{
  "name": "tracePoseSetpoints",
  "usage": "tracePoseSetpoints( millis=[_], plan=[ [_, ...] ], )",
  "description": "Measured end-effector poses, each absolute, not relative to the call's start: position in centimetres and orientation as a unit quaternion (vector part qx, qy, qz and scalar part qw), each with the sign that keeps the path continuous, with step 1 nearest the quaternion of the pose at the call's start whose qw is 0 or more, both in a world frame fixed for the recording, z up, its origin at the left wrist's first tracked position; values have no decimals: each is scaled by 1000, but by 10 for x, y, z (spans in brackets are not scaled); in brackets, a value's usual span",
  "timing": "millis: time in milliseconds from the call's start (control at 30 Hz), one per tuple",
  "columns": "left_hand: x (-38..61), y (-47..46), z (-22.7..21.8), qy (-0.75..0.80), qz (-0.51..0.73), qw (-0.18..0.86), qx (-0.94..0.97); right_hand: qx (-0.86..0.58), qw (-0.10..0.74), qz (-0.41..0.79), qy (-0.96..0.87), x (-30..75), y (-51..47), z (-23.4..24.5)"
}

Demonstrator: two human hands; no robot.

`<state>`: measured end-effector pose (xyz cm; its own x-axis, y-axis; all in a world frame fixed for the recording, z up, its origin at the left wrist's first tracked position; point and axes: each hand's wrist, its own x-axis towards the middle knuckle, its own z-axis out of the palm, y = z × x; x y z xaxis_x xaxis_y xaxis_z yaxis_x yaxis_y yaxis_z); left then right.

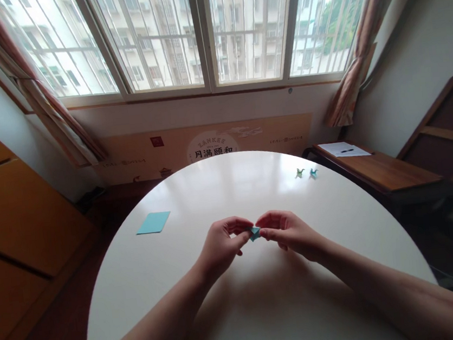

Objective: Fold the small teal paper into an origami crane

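Observation:
A small folded piece of teal paper sits between my two hands, just above the round white table. My left hand pinches its left side with thumb and fingertips. My right hand pinches its right side the same way. Both hands are closed on it over the middle of the table. A flat stack of teal paper sheets lies on the table to the left. Two small folded paper figures, one green and one teal, stand at the far right of the table.
A wooden side desk with a white sheet and a pen stands right of the table. A wooden cabinet fills the left. Barred windows and curtains line the far wall, above a printed board.

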<state>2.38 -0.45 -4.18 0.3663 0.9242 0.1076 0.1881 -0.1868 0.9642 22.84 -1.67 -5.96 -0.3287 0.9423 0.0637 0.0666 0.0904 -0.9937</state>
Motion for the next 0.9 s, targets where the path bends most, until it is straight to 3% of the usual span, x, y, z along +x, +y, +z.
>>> tracePoseSetpoints(
  millis=[600, 900],
  plan=[
    [24, -4, -42, 415, 424, 513, 621, -408, 432, 561, -576, 221, -24, -57],
    [18, -6, -38, 370, 412, 397, 732, -389, 463, 624, -494, 221, -24, -58]
  ],
)
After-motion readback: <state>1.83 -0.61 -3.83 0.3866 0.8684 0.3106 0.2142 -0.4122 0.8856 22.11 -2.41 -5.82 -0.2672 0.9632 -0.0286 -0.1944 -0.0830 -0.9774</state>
